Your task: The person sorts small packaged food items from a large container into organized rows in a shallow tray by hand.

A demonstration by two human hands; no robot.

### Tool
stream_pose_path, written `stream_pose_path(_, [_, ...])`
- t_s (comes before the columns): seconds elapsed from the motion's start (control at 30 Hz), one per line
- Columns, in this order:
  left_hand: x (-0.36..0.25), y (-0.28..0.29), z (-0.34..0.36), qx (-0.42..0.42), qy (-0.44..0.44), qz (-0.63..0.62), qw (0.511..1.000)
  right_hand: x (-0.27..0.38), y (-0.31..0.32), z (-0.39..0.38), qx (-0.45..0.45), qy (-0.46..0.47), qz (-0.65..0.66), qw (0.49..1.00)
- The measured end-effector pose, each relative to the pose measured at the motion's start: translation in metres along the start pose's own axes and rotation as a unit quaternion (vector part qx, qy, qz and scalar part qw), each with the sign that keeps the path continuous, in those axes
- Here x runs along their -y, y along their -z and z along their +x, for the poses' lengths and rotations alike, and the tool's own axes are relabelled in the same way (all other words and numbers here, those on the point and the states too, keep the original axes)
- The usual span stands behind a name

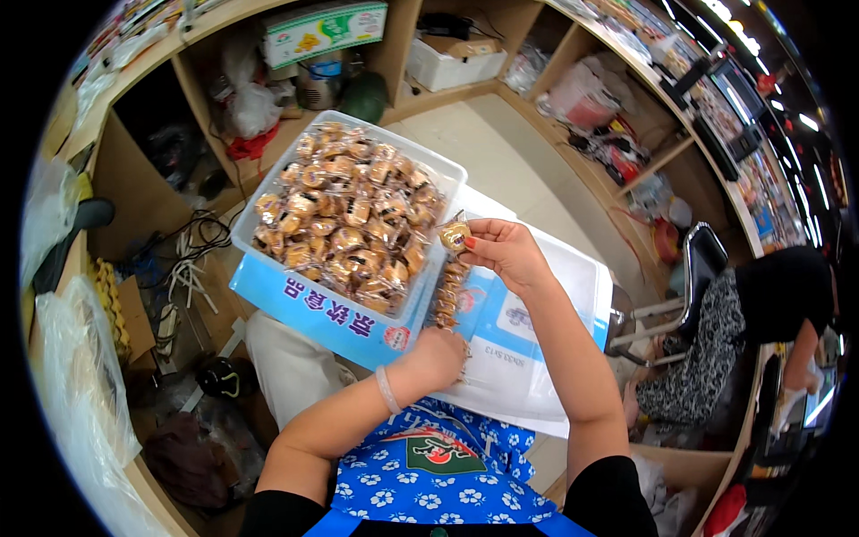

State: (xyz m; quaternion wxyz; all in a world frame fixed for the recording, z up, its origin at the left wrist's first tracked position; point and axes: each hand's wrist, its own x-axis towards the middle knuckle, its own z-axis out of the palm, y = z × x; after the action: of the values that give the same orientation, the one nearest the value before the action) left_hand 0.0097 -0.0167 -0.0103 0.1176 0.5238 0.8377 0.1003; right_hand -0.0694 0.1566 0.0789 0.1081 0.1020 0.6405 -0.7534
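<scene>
My right hand (501,252) pinches a gold-wrapped round pastry (455,234) between thumb and fingers, just right of the clear plastic tub (458,174) heaped with wrapped pastries (344,215). Below it, a narrow row of small pastries (447,291) runs down toward me along the open blue-and-white cardboard box (519,349), which lies under the tub. My left hand (434,358) is at the near end of that row, fingers curled; what they hold is hidden.
Wooden shelving (188,94) with bags, cartons and cables curves around me. At right a person in dark clothes (774,295) bends beside a black chair (707,255). Plastic bags (76,376) hang over the left counter. Pale floor (501,143) shows beyond the box.
</scene>
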Motion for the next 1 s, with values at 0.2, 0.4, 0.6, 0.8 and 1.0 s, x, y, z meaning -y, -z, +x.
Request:
stream_pose_path(0.2, [0.003,-0.001,0.000,0.011,-0.011,0.027,1.000,-0.028,0.043,-0.036,-0.054,-0.038,-0.016,0.998])
stream_pose_path(0.4, [0.002,0.009,0.001,0.022,-0.003,0.013,1.000,-0.059,0.051,-0.049,-0.065,-0.136,-0.083,0.985])
stream_pose_path(0.6, [0.001,0.012,0.002,0.021,-0.019,0.039,0.999,-0.106,0.067,-0.033,-0.087,-0.118,-0.264,0.953])
stream_pose_path(0.8, [0.003,0.010,0.003,0.005,-0.031,0.042,0.999,-0.115,0.062,-0.039,-0.058,-0.185,-0.235,0.952])
stream_pose_path(1.0, [0.003,0.010,0.004,0.000,-0.038,0.052,0.998,-0.134,0.050,-0.057,-0.041,-0.019,-0.511,0.858])
